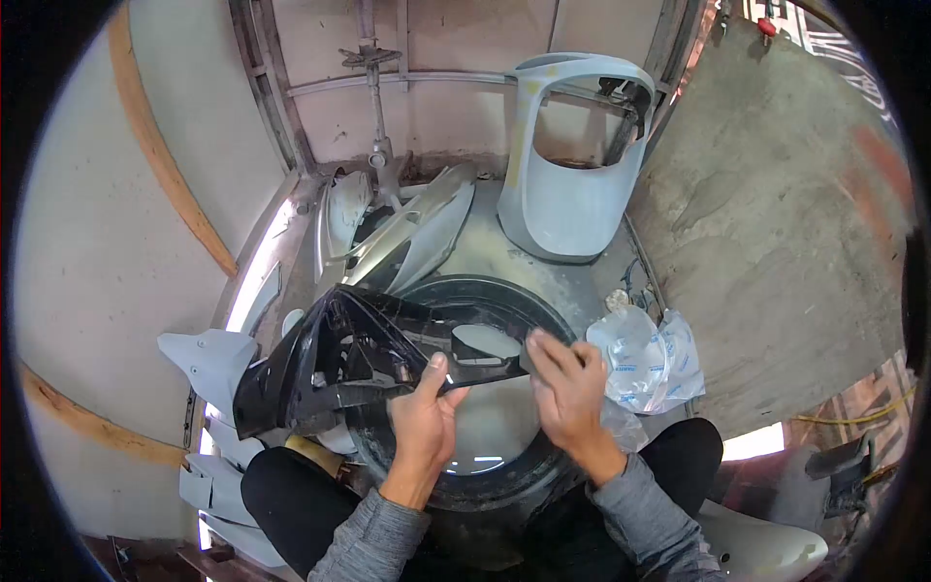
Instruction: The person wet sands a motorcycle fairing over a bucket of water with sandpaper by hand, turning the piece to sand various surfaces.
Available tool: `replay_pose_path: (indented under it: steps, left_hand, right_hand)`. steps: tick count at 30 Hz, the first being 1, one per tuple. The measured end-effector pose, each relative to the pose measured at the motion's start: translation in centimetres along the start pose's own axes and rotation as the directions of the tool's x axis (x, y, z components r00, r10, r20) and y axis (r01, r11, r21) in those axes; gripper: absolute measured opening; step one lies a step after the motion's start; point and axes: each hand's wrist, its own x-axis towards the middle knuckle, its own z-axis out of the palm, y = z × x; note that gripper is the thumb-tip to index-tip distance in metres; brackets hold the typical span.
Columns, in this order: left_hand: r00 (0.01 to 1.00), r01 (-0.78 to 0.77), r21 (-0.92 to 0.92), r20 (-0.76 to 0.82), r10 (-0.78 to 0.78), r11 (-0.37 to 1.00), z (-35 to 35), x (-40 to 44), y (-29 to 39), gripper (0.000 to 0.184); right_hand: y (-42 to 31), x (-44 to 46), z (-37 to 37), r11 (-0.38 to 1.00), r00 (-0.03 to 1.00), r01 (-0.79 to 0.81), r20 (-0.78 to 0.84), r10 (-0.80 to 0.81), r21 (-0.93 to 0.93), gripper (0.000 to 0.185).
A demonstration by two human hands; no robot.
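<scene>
A glossy black plastic fairing panel [310, 361], with ribs and openings on its inner side, lies tilted across a round black tub [456, 500] of cloudy water. My left hand [424, 417] grips the panel's near edge, thumb on top and fingers beneath. My right hand [565, 388] is closed at the panel's narrow right end, fingers bent and pressed together against it. A small dark patch shows at those fingertips; whether it is a separate piece or part of the panel I cannot tell.
Behind the tub stand silver-grey panels [417, 228] and a large pale-grey shell [572, 209]. Crumpled clear plastic bags [645, 359] lie right of the tub. More grey parts [208, 359] sit on the left. A worn board [766, 233] leans at the right.
</scene>
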Motion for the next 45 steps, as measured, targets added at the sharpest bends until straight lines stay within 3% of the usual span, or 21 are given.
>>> replay_pose_path:
  steps: [4, 16, 28, 30, 36, 40, 42, 45]
  left_hand:
    - [0.999, -0.025, 0.009, 0.048, 0.024, 1.0, -0.2, 0.4, 0.5, 0.019]
    - [0.995, -0.067, 0.011, 0.076, 0.066, 0.998, 1.1, 0.3, 0.1, 0.019]
    - [0.995, 0.014, 0.012, 0.097, -0.015, 1.0, 0.3, -0.6, -1.4, 0.017]
    - [0.999, 0.034, 0.087, 0.039, -0.037, 0.996, 0.1, 0.3, -0.9, 0.018]
    - [0.974, -0.007, -0.058, 0.225, 0.02, 0.998, 0.9, -0.1, -2.0, 0.022]
    - [0.987, -0.011, 0.001, 0.163, 0.011, 1.0, 1.1, -0.8, -1.7, 0.025]
    - [0.995, -0.058, -0.014, 0.082, 0.059, 0.998, 1.2, -0.5, -2.6, 0.026]
    - [0.999, -0.037, -0.003, 0.028, 0.037, 0.999, 1.6, -0.8, -2.8, 0.026]
  right_hand:
    - [-1.2, -1.2, -0.9, 0.998, 0.996, 0.065, 0.054, -0.065, 0.003, 0.053]
    - [-0.4, -0.4, -1.2, 0.999, 1.0, -0.009, 0.03, 0.008, 0.036, 0.045]
    - [0.0, -0.7, -1.0, 1.0, 1.0, -0.018, 0.02, 0.018, 0.003, 0.046]
    - [-0.1, -0.3, -1.2, 1.0, 1.0, -0.011, 0.028, 0.01, 0.01, 0.045]
    - [-1.0, 0.1, -0.1, 0.995, 0.995, -0.098, -0.034, 0.098, -0.018, 0.048]
    - [-0.8, -1.1, 1.2, 0.999, 0.998, -0.05, -0.05, 0.049, -0.011, 0.048]
    - [-0.3, -0.4, 1.4, 0.989, 0.985, -0.149, -0.084, 0.148, -0.011, 0.05]
    - [-3.4, -0.8, 1.2, 0.996, 0.995, -0.083, -0.049, 0.084, 0.021, 0.044]
